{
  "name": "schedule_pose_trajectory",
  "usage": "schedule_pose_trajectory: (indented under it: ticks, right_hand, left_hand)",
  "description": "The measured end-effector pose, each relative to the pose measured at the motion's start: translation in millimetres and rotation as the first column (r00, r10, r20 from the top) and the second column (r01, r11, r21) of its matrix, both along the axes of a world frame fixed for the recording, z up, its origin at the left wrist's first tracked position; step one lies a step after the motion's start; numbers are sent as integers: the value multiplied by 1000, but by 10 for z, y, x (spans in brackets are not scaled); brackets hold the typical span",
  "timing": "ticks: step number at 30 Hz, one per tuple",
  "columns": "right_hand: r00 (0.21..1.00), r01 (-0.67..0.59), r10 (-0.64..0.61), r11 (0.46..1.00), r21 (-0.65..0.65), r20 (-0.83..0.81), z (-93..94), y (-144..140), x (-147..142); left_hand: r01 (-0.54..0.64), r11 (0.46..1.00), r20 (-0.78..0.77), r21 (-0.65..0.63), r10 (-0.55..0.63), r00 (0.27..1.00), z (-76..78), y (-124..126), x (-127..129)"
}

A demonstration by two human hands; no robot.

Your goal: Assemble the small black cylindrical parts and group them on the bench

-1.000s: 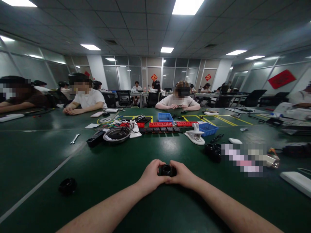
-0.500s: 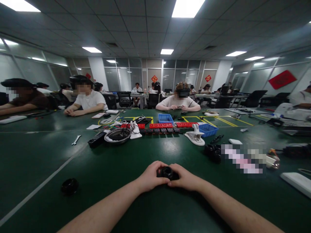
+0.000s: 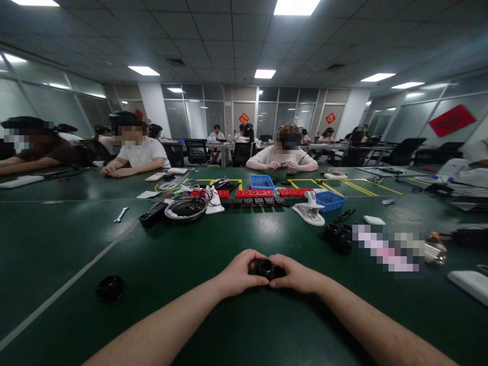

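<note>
In front of me, just above the green table [image 3: 183, 264], a black round part with a hole through its middle [image 3: 264, 268] sits between my two hands. Its exact kind does not show. My left hand [image 3: 241, 274] curls around its left side, with the thumb along the near lower edge. From the right, my right hand [image 3: 295, 275] closes on the same part, thumb low and fingers behind it. The fingers partly hide the part's sides. Well to the left lies a similar black ring-shaped piece [image 3: 110, 288], apart from both hands.
More black round pieces [image 3: 338, 238] stand to the right. Ahead are a white clamp base [image 3: 310, 211], a blue bin [image 3: 330, 201], red socket strips [image 3: 255, 193], a metal bowl [image 3: 185, 216] and a wrench [image 3: 121, 215]. A co-worker [image 3: 282, 155] sits opposite.
The view has shifted slightly. My left thumb has slid a little right along the part's lower edge, and my right thumb has drawn slightly away to the right. Both hands still hold the part.
</note>
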State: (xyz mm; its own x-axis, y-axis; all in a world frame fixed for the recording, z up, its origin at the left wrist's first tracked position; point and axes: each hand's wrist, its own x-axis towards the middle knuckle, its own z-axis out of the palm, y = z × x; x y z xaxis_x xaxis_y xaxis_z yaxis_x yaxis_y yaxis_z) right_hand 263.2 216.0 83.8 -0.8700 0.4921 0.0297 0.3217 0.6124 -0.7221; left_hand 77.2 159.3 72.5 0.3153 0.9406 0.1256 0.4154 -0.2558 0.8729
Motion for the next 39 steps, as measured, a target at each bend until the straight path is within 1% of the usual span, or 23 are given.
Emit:
schedule_pose_trajectory:
  ticks: [9, 11, 13, 15, 16, 19, 21, 22, 23, 24, 25, 26, 27, 29, 30, 32, 33, 35, 37, 39]
  right_hand:
    - [999, 51, -51, 999, -15, -1, -12, -14, -22]
    - [994, 106, -106, 994, -9, 7, -40, -25, -32]
    - [981, 191, -192, 981, 44, 20, -79, -49, -58]
    - [958, 281, -287, 949, 147, 22, -117, -90, -103]
    - [941, 325, -337, 922, 212, 19, -132, -115, -132]
    - [878, 429, -478, 807, 407, 22, -154, -198, -228]
    - [841, 451, -541, 734, 508, 36, -153, -243, -279]
    - [827, 452, -560, 708, 542, 42, -151, -259, -295]
    - [820, 452, -571, 692, 563, 43, -149, -268, -303]
    - [820, 453, -571, 688, 568, 38, -146, -270, -303]
    - [831, 450, -556, 698, 557, 26, -143, -265, -294]
    - [854, 438, -520, 727, 529, 8, -138, -253, -277]
    - [885, 410, -465, 769, 490, -10, -130, -234, -254]
    - [949, 303, -314, 871, 387, -34, -103, -183, -193]
    - [970, 241, -240, 912, 331, -42, -83, -155, -161]
    - [991, 133, -124, 968, 212, -57, -38, -105, -101]
    - [994, 95, -85, 984, 154, -66, -16, -85, -78]
    - [996, 49, -44, 997, 64, -82, 14, -59, -51]
    - [996, 41, -38, 999, 28, -82, 22, -48, -45]
    - [995, 57, -55, 998, 24, -83, 14, -45, -49]
  left_hand:
    - [-16, 1000, -7, 3, 16, 1000, 39, -32, 20]
    - [-20, 1000, -2, -1, 20, 1000, 36, -34, 25]
    - [-36, 999, -7, 0, 36, 999, 34, -34, 34]
    - [-79, 997, -24, 15, 79, 997, 38, -38, 53]
    - [-112, 993, -36, 27, 113, 993, 42, -42, 67]
    - [-253, 965, -85, 77, 259, 962, 57, -67, 127]
    - [-331, 937, -112, 116, 343, 933, 62, -85, 164]
    - [-352, 926, -120, 133, 368, 922, 62, -91, 176]
    - [-357, 922, -125, 149, 376, 918, 61, -94, 181]
    - [-348, 924, -127, 160, 369, 921, 60, -94, 178]
    - [-329, 929, -128, 167, 352, 927, 59, -90, 168]
    - [-300, 939, -129, 170, 323, 938, 59, -84, 150]
    - [-263, 949, -129, 173, 286, 950, 62, -77, 127]
    - [-173, 970, -135, 173, 197, 971, 74, -65, 76]
    - [-131, 977, -142, 171, 156, 978, 83, -63, 53]
    - [-64, 985, -159, 161, 90, 983, 111, -68, 21]
    - [-43, 987, -166, 154, 69, 984, 128, -75, 14]
    - [-21, 988, -173, 152, 47, 984, 165, -92, 11]
    - [-8, 985, -176, 173, 39, 984, 198, -105, 16]
    - [6, 981, -184, 196, 31, 982, 221, -111, 18]
